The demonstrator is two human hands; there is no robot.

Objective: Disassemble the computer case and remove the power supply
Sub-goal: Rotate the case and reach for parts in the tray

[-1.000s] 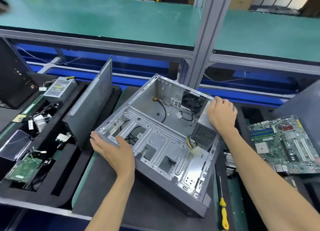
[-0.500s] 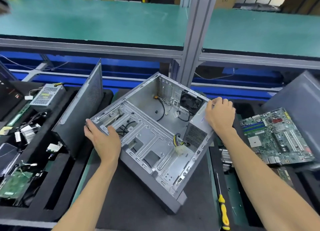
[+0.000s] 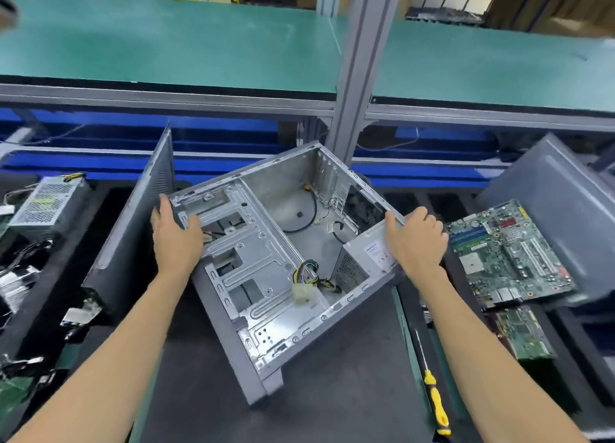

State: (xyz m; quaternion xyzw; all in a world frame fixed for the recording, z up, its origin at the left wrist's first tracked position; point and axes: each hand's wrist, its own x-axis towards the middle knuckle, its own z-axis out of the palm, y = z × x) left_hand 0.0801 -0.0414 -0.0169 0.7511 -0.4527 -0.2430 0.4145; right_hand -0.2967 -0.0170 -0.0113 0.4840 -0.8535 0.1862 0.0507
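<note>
An open grey computer case (image 3: pixel 266 276) lies on its side on the dark mat, turned at an angle, its bare metal inside facing up. The silver power supply (image 3: pixel 362 259) sits in its right corner, with a bundle of yellow and black cables and a white plug (image 3: pixel 304 289) trailing from it. My left hand (image 3: pixel 174 239) grips the case's left edge. My right hand (image 3: pixel 416 239) holds the case's right edge, resting over the power supply's top. A black fan (image 3: pixel 362 206) is fixed to the rear wall.
A yellow-handled screwdriver (image 3: pixel 432 396) lies on the mat at the lower right. A side panel (image 3: pixel 136 236) leans upright on the left. Another power supply (image 3: pixel 50 203) and loose parts fill the left tray. A green motherboard (image 3: pixel 506 253) and a grey panel (image 3: pixel 565 209) lie right.
The case has been turned clockwise on the mat between both hands. My left hand slid up along the left edge; my right hand stayed on the edge over the power supply.
</note>
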